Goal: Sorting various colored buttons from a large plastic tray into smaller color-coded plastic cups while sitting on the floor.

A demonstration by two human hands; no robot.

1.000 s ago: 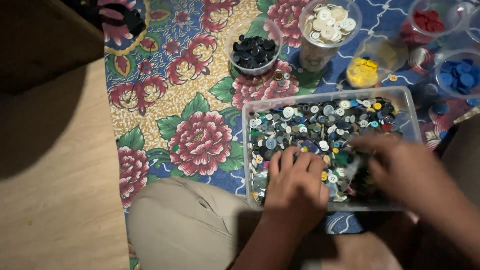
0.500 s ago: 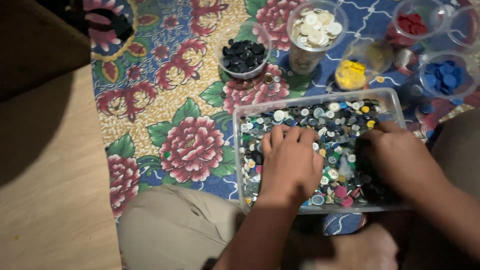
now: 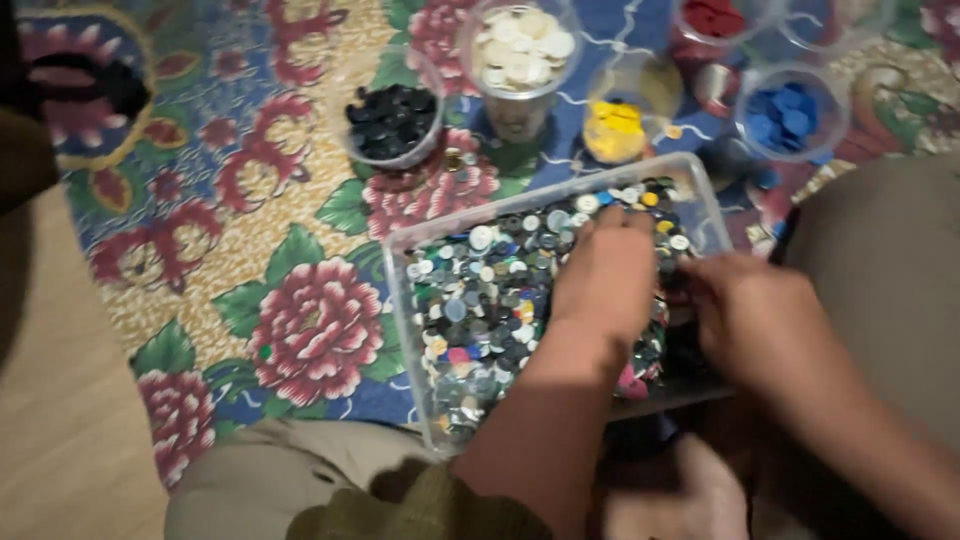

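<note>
A clear plastic tray (image 3: 400, 300) full of mixed coloured buttons (image 3: 480, 300) lies on a floral cloth in front of my knees. My left hand (image 3: 605, 280) rests palm down on the buttons in the tray's far right part, fingers curled toward the far rim. My right hand (image 3: 760, 325) is at the tray's right side, its fingers down among the buttons. Whether either hand holds a button is hidden.
Behind the tray stand small clear cups sorted by colour: black buttons (image 3: 390, 120), white buttons (image 3: 522, 45), yellow buttons (image 3: 615, 130), blue buttons (image 3: 785, 112), red buttons (image 3: 715, 18). The floral cloth (image 3: 300, 320) ends at a wooden floor (image 3: 60, 430) on the left.
My left hand has slid across the buttons from the tray's near middle toward its far right corner. The right hand stays at the right side. The view shifted.
</note>
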